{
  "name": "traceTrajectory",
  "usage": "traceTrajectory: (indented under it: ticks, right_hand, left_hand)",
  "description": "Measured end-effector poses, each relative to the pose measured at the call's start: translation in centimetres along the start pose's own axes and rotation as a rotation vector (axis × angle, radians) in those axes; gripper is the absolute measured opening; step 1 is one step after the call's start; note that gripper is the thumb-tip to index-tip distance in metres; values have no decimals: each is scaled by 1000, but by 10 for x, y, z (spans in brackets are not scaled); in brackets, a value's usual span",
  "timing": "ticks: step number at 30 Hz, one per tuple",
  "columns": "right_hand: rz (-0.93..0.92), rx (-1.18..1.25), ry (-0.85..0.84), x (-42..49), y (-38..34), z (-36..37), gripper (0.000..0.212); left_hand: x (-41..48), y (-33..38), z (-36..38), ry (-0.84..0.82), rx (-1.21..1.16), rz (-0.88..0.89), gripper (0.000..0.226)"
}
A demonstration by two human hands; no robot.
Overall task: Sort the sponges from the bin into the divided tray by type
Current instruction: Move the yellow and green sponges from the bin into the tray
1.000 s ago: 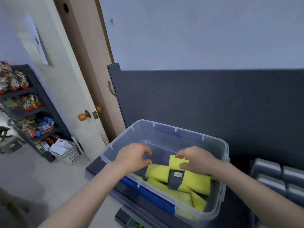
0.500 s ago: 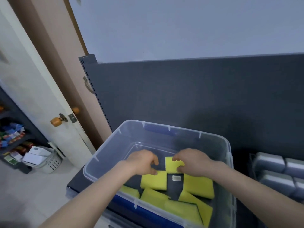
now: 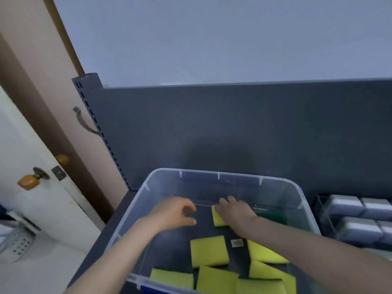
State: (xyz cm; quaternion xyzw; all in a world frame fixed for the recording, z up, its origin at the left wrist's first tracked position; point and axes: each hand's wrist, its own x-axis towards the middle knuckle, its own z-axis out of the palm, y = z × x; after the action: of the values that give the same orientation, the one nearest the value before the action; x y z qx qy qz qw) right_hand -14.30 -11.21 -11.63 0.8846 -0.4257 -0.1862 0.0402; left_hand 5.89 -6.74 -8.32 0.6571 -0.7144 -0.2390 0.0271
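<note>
A clear plastic bin (image 3: 220, 174) sits on a dark shelf and holds several yellow sponges (image 3: 209, 251). My right hand (image 3: 236, 213) reaches deep into the bin and lies over one yellow sponge (image 3: 217, 218) at the far side; whether its fingers curl round the sponge is hidden. A green patch (image 3: 272, 216) shows just right of that hand. My left hand (image 3: 174, 213) hovers inside the bin with loosely curled fingers and holds nothing. At the right edge stands the divided tray (image 3: 318, 203) with several grey sponges (image 3: 343, 205) in it.
A dark grey back panel (image 3: 233, 128) rises behind the bin. On the left stands a white door (image 3: 25, 145) with an orange knob (image 3: 26, 181). A white basket (image 3: 14, 240) sits on the floor at lower left.
My right hand has slid further toward the far side of the bin with the yellow sponge under it. My left hand has come off the sponge it touched. The view has shifted right and down.
</note>
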Motion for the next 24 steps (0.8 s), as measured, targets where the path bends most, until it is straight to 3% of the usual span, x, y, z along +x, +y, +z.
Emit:
traceTrajectory:
  ticks: [4, 9, 11, 13, 15, 18, 22, 24]
  right_hand:
    - [44, 186, 17, 1, 9, -3, 54]
    - [193, 897, 212, -10, 9, -19, 36]
    - [195, 1270, 232, -12, -3, -28, 31]
    - [186, 1489, 220, -12, -12, -33, 32]
    - [179, 1434, 272, -13, -13, -31, 31]
    - [207, 1033, 330, -24, -11, -22, 37]
    - [-142, 511, 20, -44, -30, -7, 46]
    - [-239, 378, -12, -42, -38, -3, 42]
  left_hand:
    - [4, -8, -4, 34, -113, 48, 46]
    - [9, -12, -5, 96, -223, 123, 73]
    - [13, -11, -1, 99, -332, 162, 62]
    - [15, -10, 0, 139, -392, 155, 41]
    - [15, -11, -3, 217, -432, 109, 31]
    - [12, -19, -9, 346, -354, 18, 29]
    - [12, -27, -13, 449, -190, -73, 30]
    - [12, -28, -13, 456, -188, -81, 30]
